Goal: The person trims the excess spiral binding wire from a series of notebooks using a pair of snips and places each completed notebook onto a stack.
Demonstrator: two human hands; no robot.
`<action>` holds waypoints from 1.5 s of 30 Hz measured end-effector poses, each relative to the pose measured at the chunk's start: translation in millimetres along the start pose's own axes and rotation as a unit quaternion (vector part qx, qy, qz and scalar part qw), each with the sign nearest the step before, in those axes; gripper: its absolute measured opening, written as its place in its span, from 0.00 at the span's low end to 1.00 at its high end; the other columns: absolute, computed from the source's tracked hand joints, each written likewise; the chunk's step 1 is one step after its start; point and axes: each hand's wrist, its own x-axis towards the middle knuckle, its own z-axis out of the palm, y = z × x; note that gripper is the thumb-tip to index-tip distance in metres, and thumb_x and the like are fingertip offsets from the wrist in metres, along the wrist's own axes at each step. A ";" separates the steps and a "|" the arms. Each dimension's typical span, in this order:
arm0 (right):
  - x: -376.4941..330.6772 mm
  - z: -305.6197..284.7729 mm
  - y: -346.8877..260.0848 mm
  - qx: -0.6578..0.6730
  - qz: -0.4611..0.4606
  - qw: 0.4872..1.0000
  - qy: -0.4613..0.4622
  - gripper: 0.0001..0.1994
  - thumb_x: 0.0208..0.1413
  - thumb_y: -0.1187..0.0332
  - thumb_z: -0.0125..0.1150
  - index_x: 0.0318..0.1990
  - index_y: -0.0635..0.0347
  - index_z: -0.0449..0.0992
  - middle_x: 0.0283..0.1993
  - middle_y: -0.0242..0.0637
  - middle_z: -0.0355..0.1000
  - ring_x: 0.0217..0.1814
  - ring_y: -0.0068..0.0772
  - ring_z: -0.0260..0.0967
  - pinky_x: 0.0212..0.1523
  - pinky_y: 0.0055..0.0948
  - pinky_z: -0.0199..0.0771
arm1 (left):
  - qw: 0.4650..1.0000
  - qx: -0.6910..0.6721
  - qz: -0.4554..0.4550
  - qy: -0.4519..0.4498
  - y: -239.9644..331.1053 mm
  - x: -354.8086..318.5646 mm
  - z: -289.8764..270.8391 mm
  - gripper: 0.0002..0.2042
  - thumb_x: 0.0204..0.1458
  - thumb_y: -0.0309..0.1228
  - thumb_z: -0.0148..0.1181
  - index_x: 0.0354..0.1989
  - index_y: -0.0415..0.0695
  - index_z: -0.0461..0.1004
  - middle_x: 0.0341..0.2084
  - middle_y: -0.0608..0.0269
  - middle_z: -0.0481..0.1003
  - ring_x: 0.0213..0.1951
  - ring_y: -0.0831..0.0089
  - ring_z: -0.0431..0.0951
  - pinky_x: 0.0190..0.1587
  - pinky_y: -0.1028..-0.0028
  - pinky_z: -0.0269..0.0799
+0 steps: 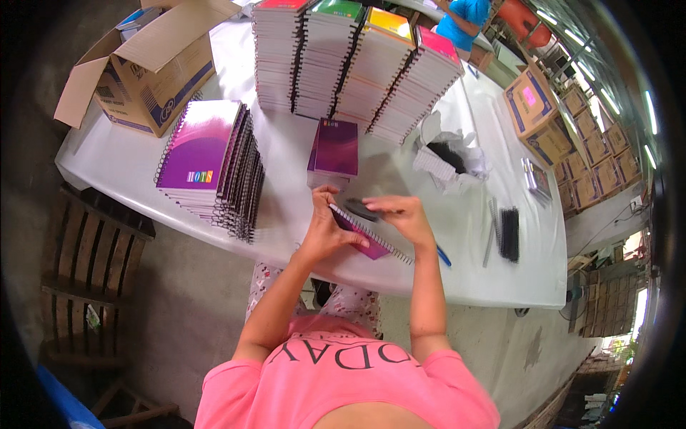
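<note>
My left hand (327, 232) is closed around a purple-covered notebook (374, 248), tilted on edge near the table's front edge. A row of holes or binding loops runs along its upper edge. Beside that edge, my right hand (401, 218) has its fingers closed on a dark, rounded thing (361, 209), too blurred to name. Just beyond both hands lies a small pile of purple books (336, 146). To the left stands a stack of spiral-bound purple notebooks (200, 146), with black coils showing along its side.
Tall stacks of notebooks (329, 61) rise at the back of the white table (286, 157). An open carton (153, 86) sits at the far left. Rightward lie black binding pieces (509, 234), a blue pen-like thing (444, 255) and crumpled wrapping (464, 168). Behind is another person (464, 23).
</note>
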 end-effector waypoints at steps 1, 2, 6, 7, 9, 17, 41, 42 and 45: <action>-2.1 3.7 -3.1 0.204 -0.108 0.972 -0.031 0.18 0.39 0.86 0.55 0.39 0.60 0.81 0.44 0.43 0.76 0.45 0.32 0.74 0.45 0.27 0.72 | 1.000 -0.004 0.011 0.002 -2.0 2.6 0.5 0.52 0.12 0.45 0.82 0.44 0.42 0.47 0.46 0.51 0.54 0.50 0.58 0.60 0.53 0.66 0.61; 3.1 4.6 -6.2 0.124 -0.078 0.988 -0.050 0.18 0.39 0.86 0.54 0.39 0.60 0.81 0.44 0.42 0.77 0.44 0.31 0.74 0.45 0.27 0.72 | 1.000 -0.009 0.022 0.003 -4.7 5.1 1.0 0.52 0.11 0.46 0.82 0.44 0.41 0.47 0.46 0.52 0.53 0.50 0.59 0.60 0.53 0.66 0.61; 10.2 7.4 -9.4 0.001 0.030 0.999 -0.044 0.20 0.39 0.86 0.51 0.39 0.58 0.81 0.45 0.42 0.77 0.42 0.28 0.73 0.43 0.24 0.71 | 0.999 -0.036 0.000 -0.013 -3.1 2.0 1.0 0.51 0.15 0.43 0.82 0.45 0.41 0.47 0.46 0.53 0.52 0.49 0.60 0.60 0.53 0.68 0.60; 7.5 8.1 -16.2 0.013 0.014 0.999 -0.049 0.20 0.39 0.86 0.51 0.39 0.59 0.81 0.45 0.42 0.76 0.40 0.27 0.73 0.40 0.23 0.70 | 0.999 -0.035 -0.003 -0.014 -1.9 4.0 0.6 0.49 0.17 0.42 0.81 0.45 0.42 0.48 0.46 0.53 0.53 0.49 0.61 0.60 0.52 0.68 0.61; 2.3 3.6 -17.8 -0.060 0.001 0.998 0.010 0.19 0.40 0.85 0.52 0.39 0.59 0.81 0.45 0.43 0.76 0.40 0.29 0.73 0.38 0.24 0.71 | 0.999 -0.033 -0.011 -0.016 0.9 4.3 -2.1 0.45 0.23 0.40 0.80 0.45 0.43 0.49 0.45 0.54 0.55 0.48 0.62 0.61 0.52 0.69 0.61; -100.0 -33.2 11.2 -0.517 0.237 0.797 0.204 0.28 0.53 0.66 0.57 0.63 0.48 0.60 0.64 0.49 0.56 0.64 0.52 0.55 0.59 0.49 0.55 | 0.947 -0.262 -0.179 -0.057 4.1 -1.6 -20.7 0.20 0.44 0.26 0.67 0.47 0.39 0.68 0.37 0.64 0.71 0.41 0.76 0.70 0.46 0.78 0.66; -69.5 79.1 -102.7 -0.295 -0.025 0.943 0.149 0.19 0.58 0.60 0.54 0.58 0.44 0.69 0.50 0.38 0.64 0.48 0.39 0.62 0.51 0.38 0.58 | 0.931 0.138 0.261 0.216 78.7 4.8 -31.6 0.28 0.37 0.13 0.61 0.53 0.37 0.69 0.35 0.63 0.80 0.33 0.69 0.78 0.39 0.72 0.70; -72.4 79.6 -100.6 -0.134 0.033 0.982 0.127 0.20 0.59 0.60 0.53 0.59 0.46 0.67 0.49 0.38 0.64 0.46 0.37 0.63 0.48 0.35 0.61 | 0.925 0.152 0.274 0.213 78.2 4.3 -32.3 0.29 0.36 0.13 0.61 0.54 0.36 0.68 0.34 0.62 0.80 0.33 0.69 0.78 0.39 0.73 0.70; -78.5 81.1 -96.0 0.243 0.150 0.955 0.074 0.21 0.61 0.59 0.51 0.61 0.50 0.63 0.47 0.37 0.66 0.42 0.32 0.65 0.43 0.30 0.66 | 0.919 0.160 0.291 0.213 77.6 1.4 -31.6 0.31 0.36 0.12 0.62 0.55 0.35 0.67 0.34 0.61 0.80 0.32 0.67 0.78 0.39 0.72 0.71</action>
